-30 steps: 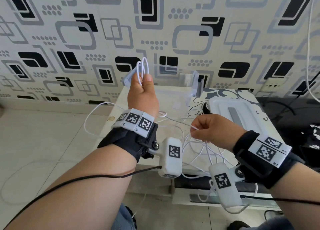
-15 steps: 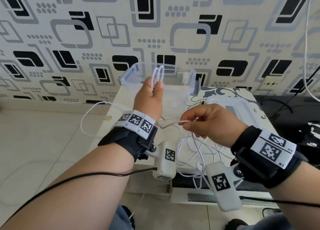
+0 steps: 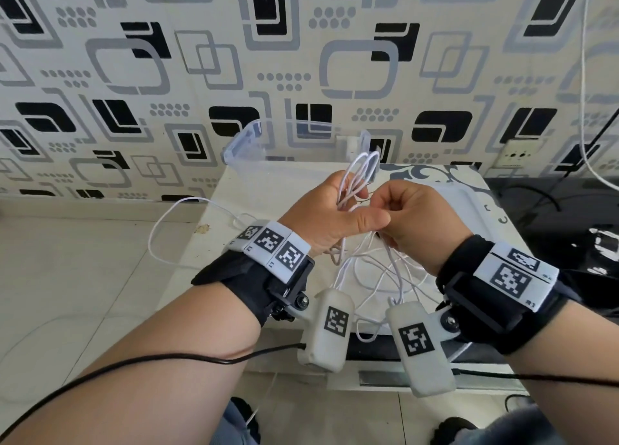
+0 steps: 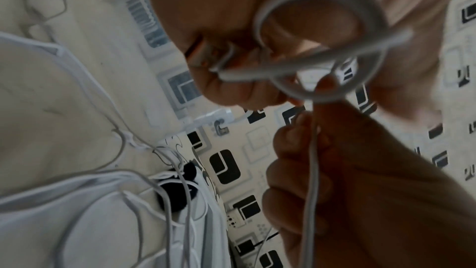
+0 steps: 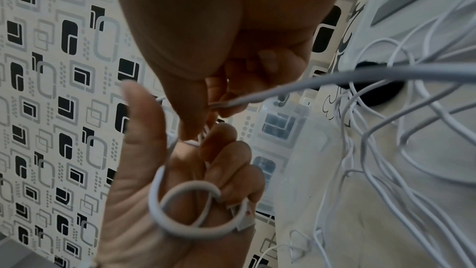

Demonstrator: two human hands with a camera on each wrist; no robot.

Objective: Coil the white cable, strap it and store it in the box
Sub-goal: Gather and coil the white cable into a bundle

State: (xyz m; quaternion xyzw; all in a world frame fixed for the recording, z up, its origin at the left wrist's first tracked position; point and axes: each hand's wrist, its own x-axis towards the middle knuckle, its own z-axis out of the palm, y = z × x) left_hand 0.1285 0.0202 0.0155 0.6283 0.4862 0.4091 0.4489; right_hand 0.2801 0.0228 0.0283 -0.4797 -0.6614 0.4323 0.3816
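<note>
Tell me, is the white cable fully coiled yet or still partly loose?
Partly loose. The left hand holds a few loops of the white cable, the right hand pinches the next stretch, and much still lies tangled on the table.
</note>
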